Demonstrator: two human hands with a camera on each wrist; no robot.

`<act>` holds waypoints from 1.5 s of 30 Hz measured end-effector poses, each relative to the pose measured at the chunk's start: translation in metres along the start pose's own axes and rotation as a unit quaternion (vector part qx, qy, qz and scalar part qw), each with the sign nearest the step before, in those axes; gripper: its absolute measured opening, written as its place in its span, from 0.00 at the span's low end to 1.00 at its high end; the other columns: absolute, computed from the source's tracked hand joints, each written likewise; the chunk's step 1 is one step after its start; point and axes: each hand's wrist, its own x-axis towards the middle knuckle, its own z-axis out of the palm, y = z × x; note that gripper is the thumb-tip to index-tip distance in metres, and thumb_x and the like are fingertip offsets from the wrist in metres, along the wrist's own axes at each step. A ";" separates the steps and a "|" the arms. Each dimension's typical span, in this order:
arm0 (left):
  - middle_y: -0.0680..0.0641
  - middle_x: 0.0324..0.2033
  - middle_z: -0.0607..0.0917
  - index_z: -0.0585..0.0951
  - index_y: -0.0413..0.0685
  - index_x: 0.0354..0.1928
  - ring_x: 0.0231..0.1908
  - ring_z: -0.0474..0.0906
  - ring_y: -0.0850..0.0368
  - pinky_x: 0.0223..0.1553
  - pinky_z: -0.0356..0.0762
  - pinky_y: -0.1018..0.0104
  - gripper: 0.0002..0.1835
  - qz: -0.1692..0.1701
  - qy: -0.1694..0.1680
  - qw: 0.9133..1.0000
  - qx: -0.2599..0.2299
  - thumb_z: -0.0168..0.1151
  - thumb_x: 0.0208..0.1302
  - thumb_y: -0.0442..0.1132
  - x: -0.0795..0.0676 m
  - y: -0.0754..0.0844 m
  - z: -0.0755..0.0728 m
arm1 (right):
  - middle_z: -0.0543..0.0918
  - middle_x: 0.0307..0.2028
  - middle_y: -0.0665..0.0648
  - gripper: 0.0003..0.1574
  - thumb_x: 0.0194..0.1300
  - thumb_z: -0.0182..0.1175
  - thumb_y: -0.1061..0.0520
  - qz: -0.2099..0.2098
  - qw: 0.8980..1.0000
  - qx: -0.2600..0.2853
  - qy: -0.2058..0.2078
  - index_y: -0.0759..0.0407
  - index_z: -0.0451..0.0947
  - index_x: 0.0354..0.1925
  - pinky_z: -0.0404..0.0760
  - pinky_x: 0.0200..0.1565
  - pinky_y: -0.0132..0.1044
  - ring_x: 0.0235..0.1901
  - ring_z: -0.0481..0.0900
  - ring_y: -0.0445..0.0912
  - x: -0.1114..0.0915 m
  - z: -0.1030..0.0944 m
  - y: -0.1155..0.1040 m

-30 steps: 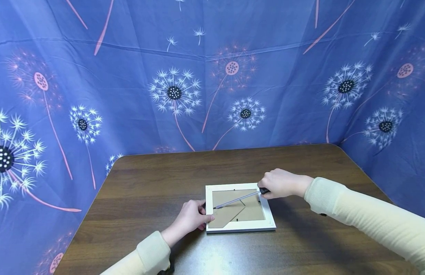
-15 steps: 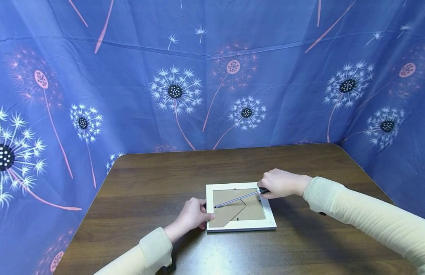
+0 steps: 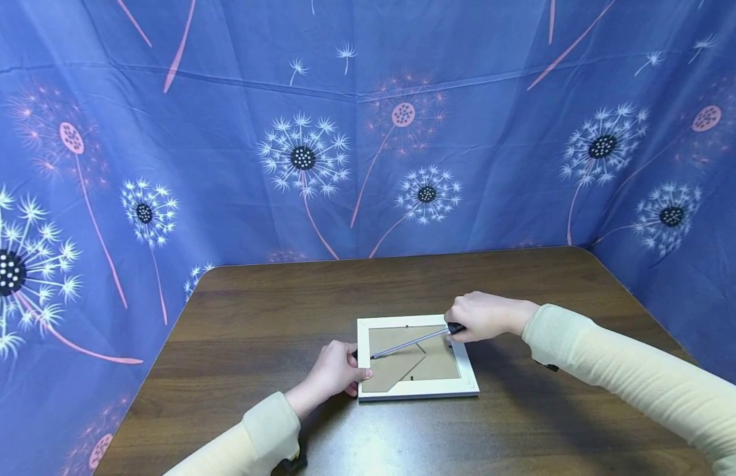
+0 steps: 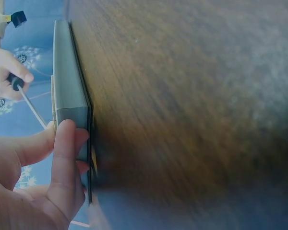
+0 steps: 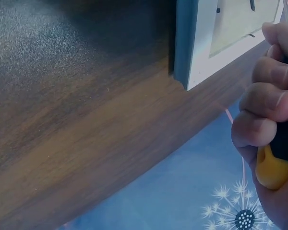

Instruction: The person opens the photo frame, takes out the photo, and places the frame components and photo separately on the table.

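Note:
A white picture frame [image 3: 418,389] lies back side up on the table, showing its brown backing board [image 3: 442,362] with small black tabs around it. My left hand [image 3: 332,369] holds the frame's left edge, thumb on top and fingers against the side, as the left wrist view shows. In my right hand [image 3: 485,313] is a screwdriver [image 3: 410,344], its black handle with a yellow end [image 5: 274,171] wrapped by curled fingers. The metal shaft slants down to the left across the backing. Its tip sits at the backing's left border, close to my left thumb.
The brown wooden table [image 3: 272,311] extends around the frame on all sides. Behind it and at both sides hangs a blue cloth [image 3: 225,165] with a dandelion print.
Both hands keep their grips, and the screwdriver tip stays at the backing's left border. The right hand has shifted very slightly; the frame stays nearly in place.

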 end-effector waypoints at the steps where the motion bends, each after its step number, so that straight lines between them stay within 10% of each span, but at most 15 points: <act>1: 0.47 0.21 0.76 0.69 0.21 0.57 0.10 0.77 0.59 0.13 0.80 0.66 0.34 -0.002 0.000 1.000 0.000 0.72 0.48 0.28 0.000 0.000 0.000 | 0.60 0.13 0.40 0.19 0.58 0.64 0.52 0.000 1.000 0.002 -0.001 0.49 0.67 0.17 0.54 0.14 0.26 0.13 0.54 0.32 0.000 0.000 0.000; 21: 0.46 0.23 0.76 0.68 0.20 0.57 0.11 0.79 0.56 0.13 0.80 0.66 0.34 -0.003 -0.006 1.000 -0.001 0.71 0.49 0.28 -0.002 0.002 0.000 | 0.54 0.13 0.41 0.30 0.56 0.65 0.48 0.025 0.995 -0.022 -0.092 0.46 0.54 0.12 0.49 0.16 0.28 0.15 0.50 0.36 0.016 -0.053 -0.032; 45: 0.48 0.17 0.77 0.79 0.29 0.47 0.09 0.77 0.58 0.12 0.79 0.66 0.20 0.015 -0.005 1.000 -0.003 0.70 0.50 0.28 -0.001 0.000 -0.001 | 0.61 0.16 0.44 0.24 0.56 0.68 0.47 0.053 0.954 -0.119 -0.269 0.51 0.65 0.18 0.56 0.19 0.32 0.17 0.57 0.38 0.081 -0.119 -0.081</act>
